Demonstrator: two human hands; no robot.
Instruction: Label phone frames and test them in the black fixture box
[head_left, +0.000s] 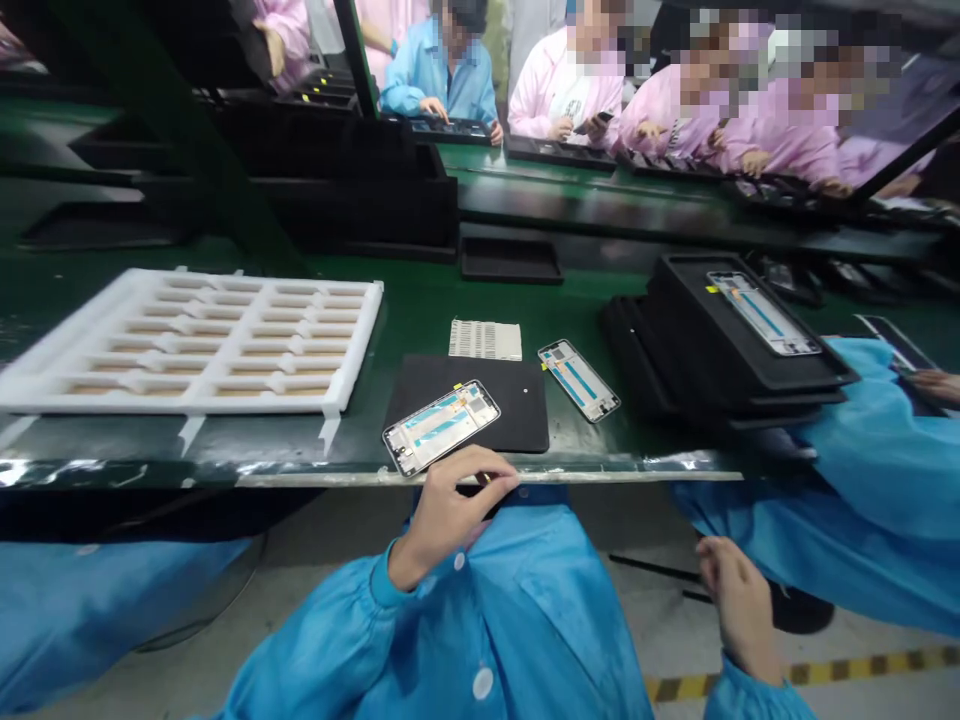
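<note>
My left hand (459, 505) is closed in a pinch at the table's front edge, just below a phone frame (442, 425). A small dark and gold piece (486, 480) shows between its thumb and fingers; its kind is not clear. The phone frame lies slanted on a black mat (517, 405), with blue strips and a yellow tab on it. A second phone frame (579, 380) rests on the green table right of the mat. My right hand (739, 600) hangs below table height at the right, fingers curled together; whatever they hold, if anything, is hidden.
At left stands a white slotted tray (364, 345). Behind the mat lies a barcode label sheet (486, 340). Stacked black trays (652, 340) carry another phone frame (765, 312) at right. A co-worker's blue sleeve (870, 420) is close by; several people work across the line.
</note>
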